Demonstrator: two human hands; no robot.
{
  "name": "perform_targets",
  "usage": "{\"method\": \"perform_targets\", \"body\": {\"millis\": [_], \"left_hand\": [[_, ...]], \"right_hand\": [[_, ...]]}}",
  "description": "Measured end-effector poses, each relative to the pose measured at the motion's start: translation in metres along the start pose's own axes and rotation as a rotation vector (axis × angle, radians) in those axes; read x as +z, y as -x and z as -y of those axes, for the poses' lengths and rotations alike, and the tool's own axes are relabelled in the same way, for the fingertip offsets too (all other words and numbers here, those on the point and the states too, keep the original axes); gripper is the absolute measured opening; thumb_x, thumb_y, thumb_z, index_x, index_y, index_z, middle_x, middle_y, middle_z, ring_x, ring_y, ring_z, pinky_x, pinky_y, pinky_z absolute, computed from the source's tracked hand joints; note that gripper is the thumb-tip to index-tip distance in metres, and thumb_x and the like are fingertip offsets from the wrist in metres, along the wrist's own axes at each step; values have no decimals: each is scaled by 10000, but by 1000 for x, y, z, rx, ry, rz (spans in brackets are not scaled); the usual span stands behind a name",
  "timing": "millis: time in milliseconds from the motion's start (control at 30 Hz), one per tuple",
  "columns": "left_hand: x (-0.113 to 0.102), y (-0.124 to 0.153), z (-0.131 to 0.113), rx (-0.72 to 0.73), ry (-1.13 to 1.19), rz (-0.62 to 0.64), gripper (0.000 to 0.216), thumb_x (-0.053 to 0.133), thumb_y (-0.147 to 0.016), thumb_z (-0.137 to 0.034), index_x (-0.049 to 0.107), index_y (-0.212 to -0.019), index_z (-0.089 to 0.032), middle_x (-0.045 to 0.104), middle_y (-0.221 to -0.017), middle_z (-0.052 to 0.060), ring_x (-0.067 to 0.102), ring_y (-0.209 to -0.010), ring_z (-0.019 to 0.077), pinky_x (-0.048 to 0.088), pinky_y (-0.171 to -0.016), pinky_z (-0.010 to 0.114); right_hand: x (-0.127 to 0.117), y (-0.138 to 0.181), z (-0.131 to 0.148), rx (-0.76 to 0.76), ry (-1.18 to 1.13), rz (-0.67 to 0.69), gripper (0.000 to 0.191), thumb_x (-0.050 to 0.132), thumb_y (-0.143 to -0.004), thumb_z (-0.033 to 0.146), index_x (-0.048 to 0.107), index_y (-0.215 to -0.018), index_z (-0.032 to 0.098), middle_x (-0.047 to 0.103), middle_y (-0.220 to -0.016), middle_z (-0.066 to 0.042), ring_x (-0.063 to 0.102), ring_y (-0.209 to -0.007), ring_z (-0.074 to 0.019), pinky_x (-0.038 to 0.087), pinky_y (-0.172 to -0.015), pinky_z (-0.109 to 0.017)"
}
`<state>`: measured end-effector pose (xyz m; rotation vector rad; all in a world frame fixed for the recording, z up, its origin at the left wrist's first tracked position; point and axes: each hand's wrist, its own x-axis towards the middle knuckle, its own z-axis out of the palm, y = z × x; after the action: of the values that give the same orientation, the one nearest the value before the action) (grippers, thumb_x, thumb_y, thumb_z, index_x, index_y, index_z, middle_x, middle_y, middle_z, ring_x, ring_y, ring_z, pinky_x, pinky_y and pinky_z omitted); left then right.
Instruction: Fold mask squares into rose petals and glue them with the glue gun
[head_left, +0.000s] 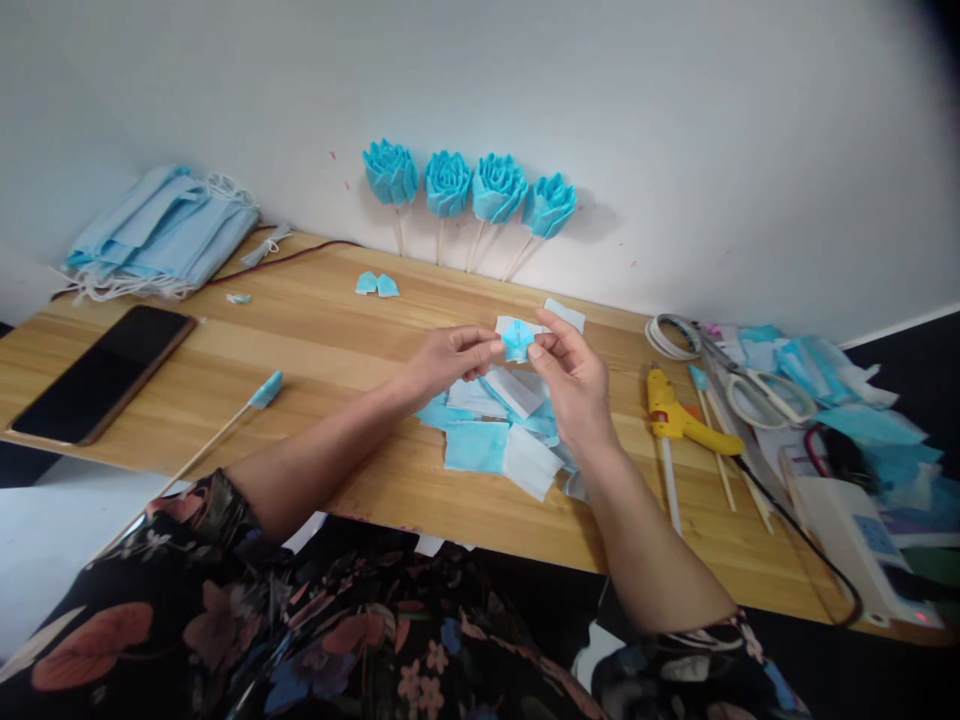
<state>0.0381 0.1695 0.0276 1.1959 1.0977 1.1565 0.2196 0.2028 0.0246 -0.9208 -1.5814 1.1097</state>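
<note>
Between my two hands is a small folded blue petal (517,341), cut from mask fabric. My left hand (459,355) pinches its left edge with thumb and forefinger. On the other side my right hand (574,372) pinches its right edge. Beneath the hands lies a loose pile of blue and white fabric pieces (477,446). Two finished petals (377,284) rest further back to the left. A stick with a blue bud (264,391) on its tip lies left of my left forearm.
Several blue flowers on sticks (448,185) lean against the wall. A stack of masks (161,235) and a phone (105,372) lie left. To the right are a yellow glue gun (666,408), scissors (772,398), a tape roll (673,337), a white power strip (847,545) and fabric scraps.
</note>
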Motion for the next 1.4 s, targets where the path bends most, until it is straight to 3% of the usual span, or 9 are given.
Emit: {"method": "perform_targets", "body": {"millis": [167, 300, 433, 667, 867, 967, 1100, 1267, 1400], "left_hand": [[-2, 1, -3, 26, 7, -152, 367, 700, -815, -485, 598, -669, -164, 493, -544, -33, 402, -511, 81, 323, -532, 246], [-2, 2, -4, 73, 13, -192, 438, 660, -847, -496, 536, -589, -165, 467, -530, -27, 407, -531, 83, 329, -548, 246], [0, 2, -5, 69, 64, -159, 424, 641, -844, -541, 596, -681, -152, 513, -587, -17, 442, -544, 84, 342, -543, 241], [1, 3, -6, -8, 48, -57, 261, 770, -737, -344, 603, -693, -148, 515, -582, -39, 429, -547, 70, 328, -537, 222], [-3, -1, -1, 8, 173, -137, 301, 744, -771, -354, 546, -652, -162, 514, -568, -39, 444, -538, 67, 333, -548, 223], [-4, -2, 2, -2, 193, -129, 343, 747, -776, -375, 518, -631, -166, 509, -544, -39, 444, -527, 67, 331, -548, 225], [-3, -3, 5, 24, 213, -101, 359, 758, -777, -400, 523, -639, -165, 519, -553, -37, 446, -531, 66, 338, -556, 227], [-1, -2, 6, 54, 232, -88, 349, 763, -767, -415, 552, -653, -162, 514, -558, -40, 444, -535, 66, 347, -559, 231], [1, -1, 5, 35, 203, -100, 344, 784, -735, -431, 578, -674, -162, 516, -569, -44, 450, -540, 70, 350, -558, 235]], "right_hand": [[0, 2, 1, 10, 10, 19, 463, 645, -865, 355, 615, -1322, 289, 624, -911, -17, 606, -855, -167, 528, -819, -343], [1, 2, 1, 30, -38, 68, 449, 655, -863, 337, 623, -1308, 294, 620, -884, 1, 589, -810, -144, 516, -782, -320], [2, 2, 2, 46, -54, 101, 437, 693, -837, 322, 646, -1270, 283, 611, -840, 21, 557, -750, -120, 486, -722, -289], [3, 4, 5, 48, 48, 133, 393, 688, -838, 345, 671, -1223, 269, 619, -808, 20, 543, -712, -126, 461, -666, -290], [0, 0, 0, 35, 29, -99, 235, 667, -871, 400, 726, -1043, 251, 659, -818, -3, 600, -761, -147, 496, -753, -320], [-1, 0, 1, 47, 62, -154, 310, 589, -918, 502, 729, -863, 230, 624, -691, -6, 561, -665, -143, 482, -687, -306], [1, 3, 6, 55, 86, -19, 400, 578, -900, 584, 718, -780, 229, 647, -701, -19, 591, -697, -158, 495, -724, -324], [4, 5, 5, 127, 34, 170, 326, 724, -812, 487, 713, -1039, 253, 693, -883, -13, 623, -827, -175, 498, -780, -333], [3, 5, 3, 88, 97, 206, 180, 691, -843, 404, 681, -885, 230, 637, -789, 12, 563, -738, -151, 455, -714, -303]]}}
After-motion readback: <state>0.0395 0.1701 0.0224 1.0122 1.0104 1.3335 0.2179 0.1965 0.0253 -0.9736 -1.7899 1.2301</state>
